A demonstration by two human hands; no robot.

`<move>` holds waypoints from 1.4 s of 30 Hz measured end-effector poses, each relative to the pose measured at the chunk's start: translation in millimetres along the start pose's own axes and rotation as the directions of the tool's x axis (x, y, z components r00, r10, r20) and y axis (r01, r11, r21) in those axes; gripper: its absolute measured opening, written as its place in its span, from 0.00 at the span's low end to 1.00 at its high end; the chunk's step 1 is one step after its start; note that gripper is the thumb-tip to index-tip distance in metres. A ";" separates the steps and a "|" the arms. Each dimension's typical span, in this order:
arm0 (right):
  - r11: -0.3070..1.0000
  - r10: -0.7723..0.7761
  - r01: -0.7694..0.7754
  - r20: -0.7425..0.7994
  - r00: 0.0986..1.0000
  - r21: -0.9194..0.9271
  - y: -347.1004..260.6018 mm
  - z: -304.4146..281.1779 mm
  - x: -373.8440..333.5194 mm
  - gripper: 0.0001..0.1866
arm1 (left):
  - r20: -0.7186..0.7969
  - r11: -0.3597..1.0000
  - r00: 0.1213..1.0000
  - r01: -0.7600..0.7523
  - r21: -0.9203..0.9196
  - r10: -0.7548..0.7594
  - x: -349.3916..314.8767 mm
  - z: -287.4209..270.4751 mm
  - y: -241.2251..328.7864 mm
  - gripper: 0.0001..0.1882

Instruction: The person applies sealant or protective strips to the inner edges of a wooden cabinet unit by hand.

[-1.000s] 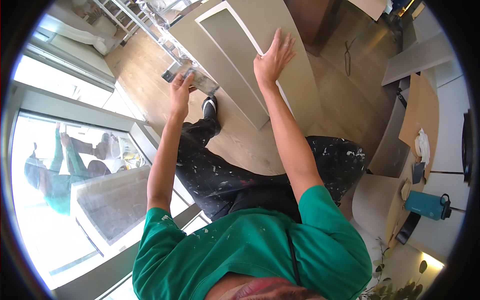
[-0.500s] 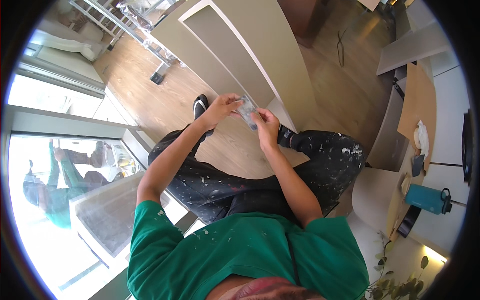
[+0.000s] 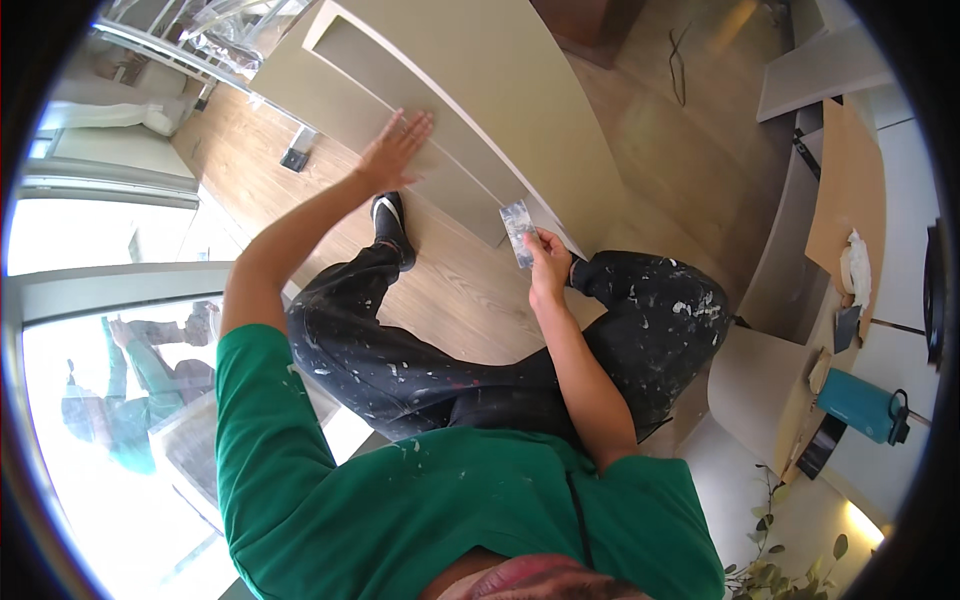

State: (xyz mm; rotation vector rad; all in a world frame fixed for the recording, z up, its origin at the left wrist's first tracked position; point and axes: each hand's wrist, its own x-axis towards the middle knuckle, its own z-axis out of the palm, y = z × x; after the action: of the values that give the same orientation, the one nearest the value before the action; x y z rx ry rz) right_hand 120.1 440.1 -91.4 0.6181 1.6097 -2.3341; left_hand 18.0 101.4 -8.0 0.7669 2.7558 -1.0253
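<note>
A beige furniture panel with a long recessed channel stands in front of me, tilted across the view. My left hand lies flat against its near face, fingers stretched and apart, holding nothing. Lower and to the right, my right hand pinches a small flat grey scraper by its lower end. Whitish smears cover the scraper, which is held upright just in front of the panel's near end.
Wooden flooring runs beneath my feet. A metal-framed rack with plastic wrap stands far left, beside glazed doors. On the right are brown cardboard, a teal bottle, a curved beige piece and a leafy plant.
My left hand has let go of the scraper and moved up and left onto the panel. The scraper stays in my right hand, which has shifted slightly right and down.
</note>
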 end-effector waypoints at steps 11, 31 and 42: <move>0.992 0.085 -0.078 -0.073 0.994 0.095 5.3 -13.0 -2.4 0.14 | 0.162 0.936 0.931 -0.294 -0.194 0.326 94.8 59.7 214.7 0.46; 0.969 0.205 -0.206 0.023 0.978 0.133 12.5 5.9 -15.5 0.13 | -0.072 0.948 0.965 0.231 -0.221 -0.252 -11.7 8.5 28.4 0.50; 0.933 0.059 -0.081 -0.074 0.996 -0.350 87.1 37.3 56.0 0.18 | 0.119 -0.139 0.237 -0.069 -0.988 -0.964 -135.8 -102.9 -42.2 0.38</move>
State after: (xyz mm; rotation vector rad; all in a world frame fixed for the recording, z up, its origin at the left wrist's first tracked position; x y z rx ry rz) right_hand 99.9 375.9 -178.5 0.6567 1.9371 -1.9215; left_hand 122.9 82.4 131.4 -0.6953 3.2835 1.9314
